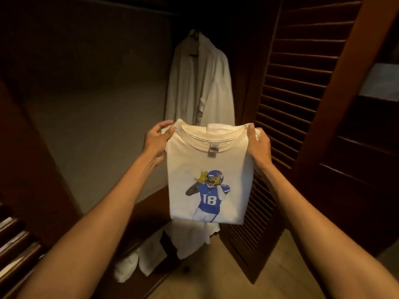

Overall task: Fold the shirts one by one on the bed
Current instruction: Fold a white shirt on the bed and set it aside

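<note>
Folded shirt (210, 169) held up between both hands: left hand (156, 140), right hand (260, 145).

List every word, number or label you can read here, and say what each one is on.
"18": on the blue jersey of the football player print on the folded white T-shirt.
Grey neck tag: its print is too blurred to read.
Nothing else is legible.

hanging robe (198, 83) and louvered door (291, 93) crowd the closet.
</note>
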